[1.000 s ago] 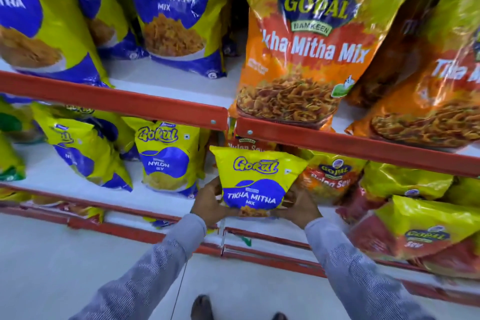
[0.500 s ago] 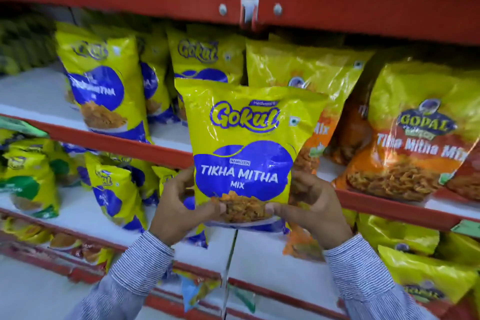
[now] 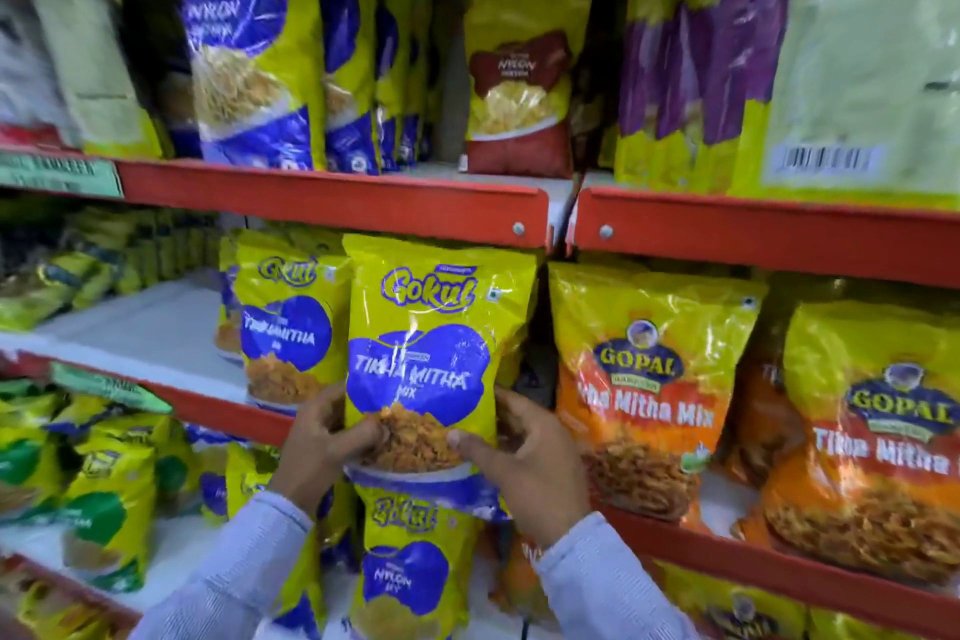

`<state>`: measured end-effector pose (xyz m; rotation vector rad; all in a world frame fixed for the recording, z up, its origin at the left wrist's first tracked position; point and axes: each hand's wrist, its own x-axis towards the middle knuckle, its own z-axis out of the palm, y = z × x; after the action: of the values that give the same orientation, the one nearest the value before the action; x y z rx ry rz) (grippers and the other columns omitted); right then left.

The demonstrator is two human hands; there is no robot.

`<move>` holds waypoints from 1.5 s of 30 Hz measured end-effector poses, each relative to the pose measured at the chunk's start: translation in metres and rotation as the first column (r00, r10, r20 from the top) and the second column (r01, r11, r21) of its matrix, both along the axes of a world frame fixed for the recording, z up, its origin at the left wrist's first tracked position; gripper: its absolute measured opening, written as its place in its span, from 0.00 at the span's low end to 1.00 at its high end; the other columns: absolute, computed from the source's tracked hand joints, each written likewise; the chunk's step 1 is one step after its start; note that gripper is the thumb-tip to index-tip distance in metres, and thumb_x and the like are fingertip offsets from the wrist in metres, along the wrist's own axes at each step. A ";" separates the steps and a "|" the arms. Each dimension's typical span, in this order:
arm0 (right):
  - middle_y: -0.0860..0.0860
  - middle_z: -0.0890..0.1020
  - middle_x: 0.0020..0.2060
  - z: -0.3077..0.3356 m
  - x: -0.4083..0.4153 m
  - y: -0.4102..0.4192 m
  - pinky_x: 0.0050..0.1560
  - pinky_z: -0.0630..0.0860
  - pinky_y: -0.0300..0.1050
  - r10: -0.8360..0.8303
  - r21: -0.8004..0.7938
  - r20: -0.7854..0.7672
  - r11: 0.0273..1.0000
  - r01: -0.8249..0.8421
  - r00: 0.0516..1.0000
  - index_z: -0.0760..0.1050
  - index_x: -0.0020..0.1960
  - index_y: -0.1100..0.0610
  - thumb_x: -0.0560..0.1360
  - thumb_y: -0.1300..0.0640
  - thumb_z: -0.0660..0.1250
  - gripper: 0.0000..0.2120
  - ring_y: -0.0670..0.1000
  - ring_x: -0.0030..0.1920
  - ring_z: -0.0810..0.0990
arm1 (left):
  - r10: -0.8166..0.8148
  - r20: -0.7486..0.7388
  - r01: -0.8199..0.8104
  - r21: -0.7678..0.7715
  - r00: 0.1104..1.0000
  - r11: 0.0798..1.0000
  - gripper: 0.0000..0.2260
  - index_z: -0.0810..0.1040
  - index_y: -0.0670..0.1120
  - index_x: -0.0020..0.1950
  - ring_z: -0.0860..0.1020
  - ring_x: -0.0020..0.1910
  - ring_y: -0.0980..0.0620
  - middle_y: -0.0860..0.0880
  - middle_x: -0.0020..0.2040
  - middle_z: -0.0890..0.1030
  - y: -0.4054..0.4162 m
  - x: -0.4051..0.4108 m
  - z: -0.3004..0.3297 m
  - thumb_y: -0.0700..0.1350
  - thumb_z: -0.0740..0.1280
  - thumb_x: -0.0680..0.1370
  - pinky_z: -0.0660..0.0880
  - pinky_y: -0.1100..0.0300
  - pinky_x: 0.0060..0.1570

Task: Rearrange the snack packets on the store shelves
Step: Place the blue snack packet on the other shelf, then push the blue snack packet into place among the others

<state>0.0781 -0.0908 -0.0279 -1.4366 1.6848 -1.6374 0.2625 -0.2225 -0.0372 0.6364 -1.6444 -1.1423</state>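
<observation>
Yellow packet [image 3: 434, 327]: upright at the middle shelf [image 3: 332, 211] front, between its twin [image 3: 285, 322] and the Gopal bag [image 3: 649, 379].
Grip: left hand [image 3: 324, 447] and right hand [image 3: 524, 468] clamp its lower corners.
Risk: top-heavy foil may slump forward, or nudge the twin.

The packet [image 3: 434, 359] is now standing higher, up against the middle shelf [image 3: 156, 327] instead of down by the lower one. It is sitting between the Gokul packs [image 3: 291, 322] and Gopal packs [image 3: 644, 390].
</observation>
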 end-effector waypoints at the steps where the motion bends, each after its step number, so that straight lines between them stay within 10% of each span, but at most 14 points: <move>1: 0.43 0.89 0.50 0.006 -0.003 -0.010 0.56 0.83 0.55 -0.012 -0.005 -0.002 1.000 0.012 1.000 0.80 0.60 0.47 0.65 0.45 0.77 0.24 0.44 0.51 0.87 | -0.010 0.010 0.010 0.007 1.000 1.000 0.19 0.81 0.45 0.45 0.79 0.36 0.62 0.59 0.36 0.86 -0.009 -0.006 0.007 0.49 0.72 0.56 0.79 0.65 0.37; 7: 0.46 0.88 0.53 -0.005 -0.024 -0.041 0.58 0.81 0.60 -0.096 -0.013 0.005 0.995 0.096 0.995 0.79 0.60 0.47 0.65 0.44 0.74 0.24 0.48 0.54 0.86 | -0.029 0.009 0.029 0.058 1.000 0.998 0.24 0.80 0.37 0.49 0.78 0.35 0.53 0.51 0.36 0.85 -0.040 -0.040 0.000 0.49 0.73 0.58 0.79 0.58 0.34; 14: 0.49 0.86 0.56 -0.033 -0.024 -0.040 0.59 0.80 0.57 -0.217 0.123 -0.106 0.966 0.229 0.971 0.72 0.68 0.47 0.68 0.36 0.67 0.31 0.51 0.56 0.84 | -0.078 0.084 0.067 0.119 0.993 0.991 0.29 0.79 0.42 0.57 0.83 0.49 0.47 0.38 0.54 0.86 -0.054 -0.049 -0.036 0.54 0.77 0.61 0.81 0.35 0.54; 18: 0.50 0.70 0.74 -0.010 -0.002 -0.026 0.76 0.65 0.48 -0.419 -0.119 -0.337 0.907 0.404 0.843 0.60 0.77 0.54 0.74 0.48 0.65 0.34 0.48 0.75 0.67 | 0.171 0.136 -0.137 -0.234 0.976 0.963 0.43 0.65 0.50 0.76 0.73 0.72 0.51 0.48 0.74 0.73 -0.050 -0.044 -0.019 0.61 0.76 0.66 0.70 0.51 0.73; 23: 0.56 0.56 0.81 0.029 0.007 -0.050 0.82 0.47 0.57 -0.514 -0.386 -0.749 0.852 0.354 0.418 0.57 0.79 0.59 0.80 0.53 0.56 0.29 0.58 0.82 0.49 | 0.478 0.165 -0.114 -0.857 0.863 0.502 0.30 0.57 0.43 0.80 0.51 0.83 0.41 0.42 0.82 0.56 -0.038 -0.059 0.026 0.52 0.59 0.80 0.50 0.39 0.80; 33: 0.52 0.50 0.82 0.009 -0.029 -0.073 0.81 0.50 0.60 -0.319 -0.182 -0.909 0.884 0.429 0.270 0.49 0.81 0.56 0.81 0.48 0.52 0.32 0.54 0.82 0.43 | 0.601 0.397 0.056 -0.861 0.694 0.505 0.29 0.51 0.44 0.81 0.40 0.83 0.44 0.46 0.83 0.49 -0.069 -0.068 -0.002 0.51 0.50 0.82 0.45 0.27 0.76; 45: 0.55 0.50 0.82 -0.015 -0.057 0.001 0.80 0.45 0.65 -0.490 -0.340 -0.865 0.731 0.592 0.109 0.52 0.80 0.59 0.80 0.49 0.58 0.33 0.57 0.82 0.43 | 0.661 0.369 0.015 -0.880 0.653 0.475 0.30 0.58 0.43 0.80 0.44 0.83 0.40 0.44 0.82 0.54 -0.028 -0.072 -0.040 0.54 0.54 0.80 0.45 0.21 0.72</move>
<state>0.0216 -0.0896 -0.0432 -2.0363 3.2570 -0.8075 0.1906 -0.2510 -0.0770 0.7287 -2.2532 0.3821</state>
